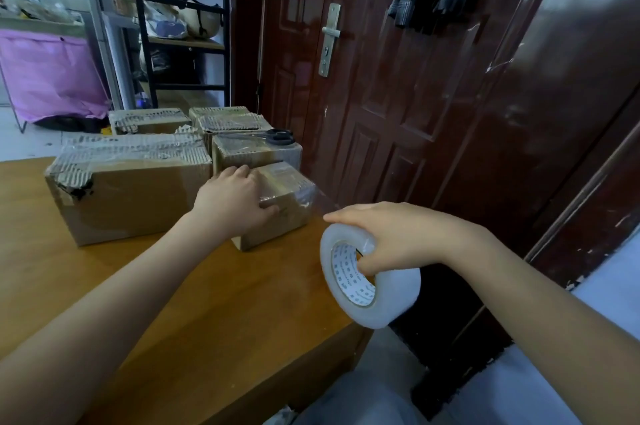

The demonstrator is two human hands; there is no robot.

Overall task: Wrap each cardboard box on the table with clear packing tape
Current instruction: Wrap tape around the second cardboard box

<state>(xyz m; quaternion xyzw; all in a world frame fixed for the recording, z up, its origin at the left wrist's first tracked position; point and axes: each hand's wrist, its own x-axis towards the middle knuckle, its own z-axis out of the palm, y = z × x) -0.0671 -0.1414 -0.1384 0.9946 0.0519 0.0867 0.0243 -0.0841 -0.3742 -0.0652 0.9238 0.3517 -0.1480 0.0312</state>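
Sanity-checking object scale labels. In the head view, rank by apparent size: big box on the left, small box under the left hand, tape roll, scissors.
1. Big box, clearly largest.
2. Small box and tape roll: they look alike in size, and the roll is nearer the camera, so no ranking.
3. Scissors, smallest, lying farther back on another box.

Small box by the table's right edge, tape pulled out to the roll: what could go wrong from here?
1. The small box sits near the table edge; only the left hand steadies it, so a hard pull from the tape roll could drag it off.
2. The stretched tape strip hangs unsupported in the air and might twist or stick to itself.
3. The scissors lie loose on a box behind; bumping that box could knock them down.
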